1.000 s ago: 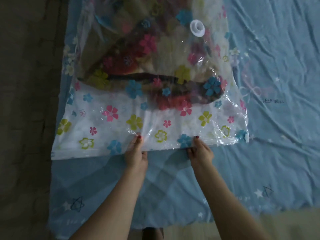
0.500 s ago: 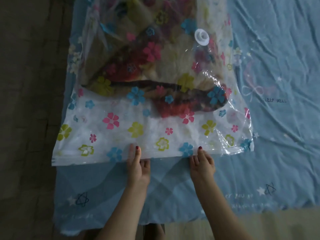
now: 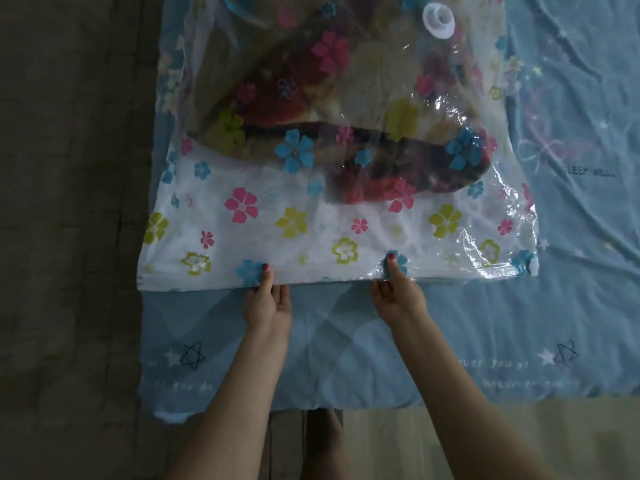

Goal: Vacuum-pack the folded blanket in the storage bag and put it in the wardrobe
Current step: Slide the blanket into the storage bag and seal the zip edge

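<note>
A clear storage bag (image 3: 311, 233) printed with coloured flowers lies flat on a blue bedsheet (image 3: 571, 306). The folded blanket (image 3: 346, 109), brown and red, fills its far part. A white valve (image 3: 439, 20) sits on top of the bag near the top edge of the view. Both hands hold the bag's near edge. My left hand (image 3: 266, 299) pinches it with the thumb on top, left of centre. My right hand (image 3: 394, 292) pinches it the same way, right of centre. The fingers under the plastic are hidden.
The blue bedsheet with star prints and lettering covers the bed to the right and toward me. A dark brown cover (image 3: 69, 237) borders the bag on the left. A strip of wooden floor (image 3: 519, 438) and my foot (image 3: 323, 441) show below the bed's edge.
The view has shifted closer to the bag. Both hands stay on the near edge, and the left hand has slid slightly left along it.
</note>
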